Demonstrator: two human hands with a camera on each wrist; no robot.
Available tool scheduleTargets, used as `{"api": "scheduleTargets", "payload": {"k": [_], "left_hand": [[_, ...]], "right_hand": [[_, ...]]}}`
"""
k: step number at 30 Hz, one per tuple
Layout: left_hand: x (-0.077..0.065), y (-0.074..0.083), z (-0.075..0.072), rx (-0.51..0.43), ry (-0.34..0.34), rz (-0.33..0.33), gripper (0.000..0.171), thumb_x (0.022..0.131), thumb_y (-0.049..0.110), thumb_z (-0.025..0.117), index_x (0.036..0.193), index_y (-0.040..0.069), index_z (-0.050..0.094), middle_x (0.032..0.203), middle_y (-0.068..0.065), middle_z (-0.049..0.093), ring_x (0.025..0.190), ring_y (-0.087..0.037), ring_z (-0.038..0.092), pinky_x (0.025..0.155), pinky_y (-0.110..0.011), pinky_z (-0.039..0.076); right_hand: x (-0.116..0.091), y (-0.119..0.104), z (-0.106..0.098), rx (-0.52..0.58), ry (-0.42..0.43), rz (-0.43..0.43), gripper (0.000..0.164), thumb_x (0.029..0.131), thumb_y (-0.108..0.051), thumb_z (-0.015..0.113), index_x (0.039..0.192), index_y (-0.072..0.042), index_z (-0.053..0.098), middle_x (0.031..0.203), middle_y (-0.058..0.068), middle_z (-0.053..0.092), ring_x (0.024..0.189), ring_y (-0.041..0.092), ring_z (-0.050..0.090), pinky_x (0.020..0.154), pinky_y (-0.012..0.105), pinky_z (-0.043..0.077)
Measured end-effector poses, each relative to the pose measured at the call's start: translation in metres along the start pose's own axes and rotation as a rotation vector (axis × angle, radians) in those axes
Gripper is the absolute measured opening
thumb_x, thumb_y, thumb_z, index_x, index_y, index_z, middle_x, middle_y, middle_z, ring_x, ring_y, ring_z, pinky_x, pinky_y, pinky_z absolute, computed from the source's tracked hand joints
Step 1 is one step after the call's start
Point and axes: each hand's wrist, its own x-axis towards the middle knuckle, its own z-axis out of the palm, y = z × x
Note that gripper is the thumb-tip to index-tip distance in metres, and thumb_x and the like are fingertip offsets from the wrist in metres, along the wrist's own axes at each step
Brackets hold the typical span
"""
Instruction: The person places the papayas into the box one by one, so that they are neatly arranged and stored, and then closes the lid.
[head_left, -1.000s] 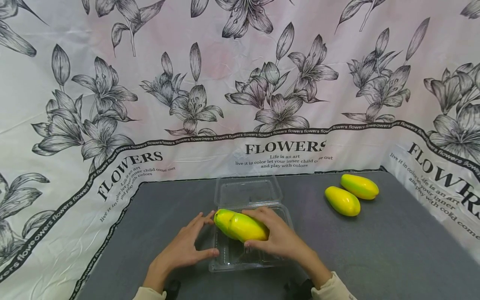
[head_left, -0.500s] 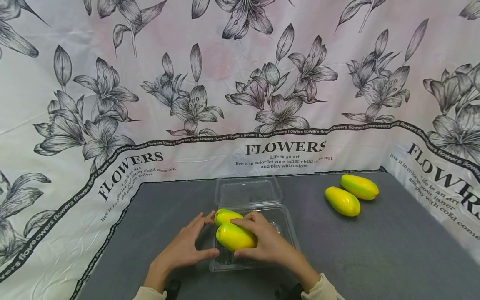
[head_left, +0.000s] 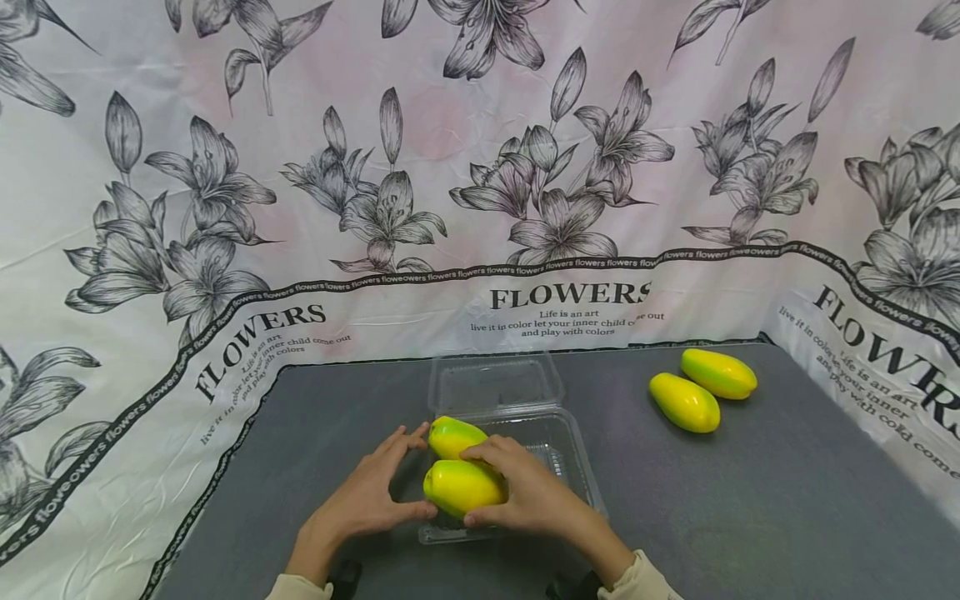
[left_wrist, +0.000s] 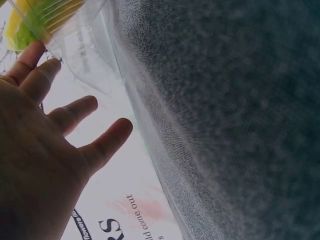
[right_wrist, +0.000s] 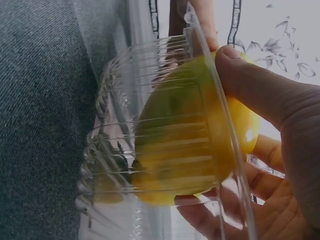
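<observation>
A clear plastic clamshell box (head_left: 581,454) sits on the table with its lid (head_left: 495,385) folded back. My right hand (head_left: 536,493) grips a yellow-green papaya (head_left: 459,487) at the front left of the box; in the right wrist view this papaya (right_wrist: 175,145) shows through the ribbed wall, tilted, with thumb and fingers around it. Just behind it a second papaya (head_left: 452,437) lies in the box, partly covered by my right fingers. At the box's left side my left hand (head_left: 366,493) is spread, fingers extended; in the left wrist view its fingertips (left_wrist: 35,47) are against the clear plastic.
Two more papayas (head_left: 684,402) (head_left: 718,373) lie side by side on the grey table (head_left: 712,508) at the back right. A white curtain (head_left: 420,317) with printed flowers hangs behind the table and along its sides.
My right hand has brought its papaya toward me and to the left, from on top of the rear papaya down in front of it. The left hand has stayed nearly still.
</observation>
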Motion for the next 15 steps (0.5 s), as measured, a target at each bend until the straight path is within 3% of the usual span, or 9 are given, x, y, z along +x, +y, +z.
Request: {"api": "scheduleTargets", "payload": {"k": [7,15], "left_hand": [[-0.0002,0.0021,-0.0012,-0.009,-0.01,-0.047,0.083,0.072,0.064,0.084,0.141,0.035,0.048,0.169,0.015,0.024,0.16,-0.033,0.012,0.112,-0.082,0.018],[-0.0002,-0.0004,-0.0003,-0.004,-0.01,-0.047,0.083,0.07,0.065,0.084,0.14,0.04,0.047,0.168,0.017,0.024,0.16,-0.034,0.013,0.111,-0.083,0.019]], "right_hand": [[-0.0002,0.0019,0.0024,-0.019,-0.012,0.009,0.066,0.076,-0.042,0.09,0.131,-0.019,0.064,0.122,-0.002,0.059,0.104,0.011,0.055,0.088,0.03,0.05],[-0.0019,0.0026,0.002,0.015,-0.058,0.039,0.065,0.078,-0.045,0.087,0.134,-0.019,0.065,0.118,-0.002,0.059,0.097,0.008,0.053,0.083,0.025,0.048]]}}
